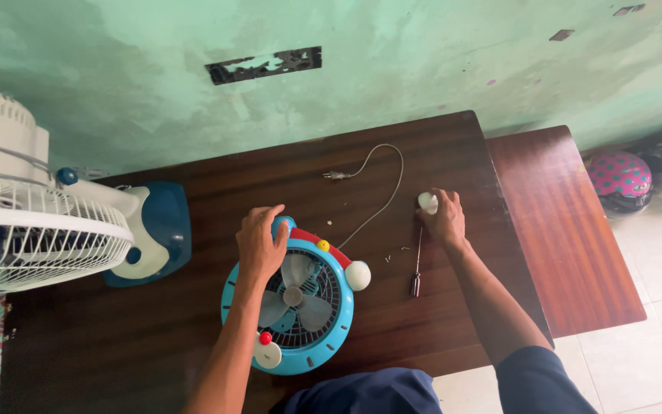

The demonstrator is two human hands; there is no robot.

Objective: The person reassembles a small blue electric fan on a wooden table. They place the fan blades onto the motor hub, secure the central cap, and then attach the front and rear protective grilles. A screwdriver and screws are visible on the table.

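A small round blue toy-style fan lies flat on the dark wooden table, its grey blades showing through the grille. My left hand rests on the fan's upper left rim, fingers spread over it. My right hand is to the right, closed around a small white rounded piece. A thin screwdriver lies just below that hand, with a few tiny screws beside it. The fan's grey cord loops toward a plug at the back.
A large white and blue desk fan stands at the table's left end. A reddish wooden bench or side table adjoins on the right. Helmets lie on the tiled floor by the green wall.
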